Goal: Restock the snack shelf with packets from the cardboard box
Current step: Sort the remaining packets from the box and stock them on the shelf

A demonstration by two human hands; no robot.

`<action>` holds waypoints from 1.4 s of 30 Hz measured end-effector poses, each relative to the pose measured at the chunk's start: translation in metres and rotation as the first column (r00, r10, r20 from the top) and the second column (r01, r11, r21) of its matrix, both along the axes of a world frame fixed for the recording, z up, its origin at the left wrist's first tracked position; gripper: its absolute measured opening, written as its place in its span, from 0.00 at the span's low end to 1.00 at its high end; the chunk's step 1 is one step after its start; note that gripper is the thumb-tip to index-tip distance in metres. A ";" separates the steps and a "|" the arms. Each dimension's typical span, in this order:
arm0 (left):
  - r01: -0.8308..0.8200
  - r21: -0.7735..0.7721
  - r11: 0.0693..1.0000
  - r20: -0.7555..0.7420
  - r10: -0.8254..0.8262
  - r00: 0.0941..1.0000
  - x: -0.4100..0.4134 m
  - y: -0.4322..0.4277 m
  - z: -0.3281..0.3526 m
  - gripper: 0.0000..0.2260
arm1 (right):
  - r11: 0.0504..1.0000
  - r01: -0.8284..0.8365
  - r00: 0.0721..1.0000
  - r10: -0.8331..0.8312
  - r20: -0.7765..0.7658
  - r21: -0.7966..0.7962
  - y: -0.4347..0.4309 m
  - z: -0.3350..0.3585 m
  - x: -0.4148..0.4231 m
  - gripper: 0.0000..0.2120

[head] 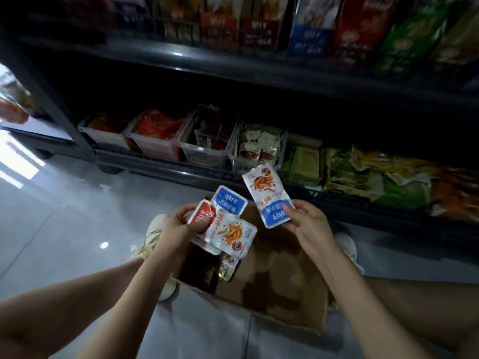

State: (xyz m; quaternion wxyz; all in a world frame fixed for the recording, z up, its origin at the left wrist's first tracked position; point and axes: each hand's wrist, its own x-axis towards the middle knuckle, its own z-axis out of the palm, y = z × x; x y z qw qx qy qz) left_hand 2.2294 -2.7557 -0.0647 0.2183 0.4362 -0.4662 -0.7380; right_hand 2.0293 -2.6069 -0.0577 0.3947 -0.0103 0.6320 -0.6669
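My left hand (181,226) grips a small fan of white snack packets (228,229), one with a red end and one with a blue end. My right hand (308,218) pinches a single white packet with a blue end (267,195) by its lower edge, holding it upright beside the others. Both hands hover over the open cardboard box (272,286) on the floor, where a few more packets (228,268) show inside. The bottom snack shelf (166,169) lies just beyond, with clear bins of packets (207,143).
Loose green and orange bags (375,177) fill the shelf's right part. An upper shelf (233,60) carries standing boxes overhead. Shiny grey floor tiles (64,216) spread to the left. My white shoes (155,229) flank the box.
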 end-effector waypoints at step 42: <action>0.319 -0.357 0.878 0.051 -0.323 0.945 -0.082 -0.029 0.143 0.12 | 0.887 -0.412 0.746 0.459 -0.482 0.208 -0.023 0.170 -0.054 0.06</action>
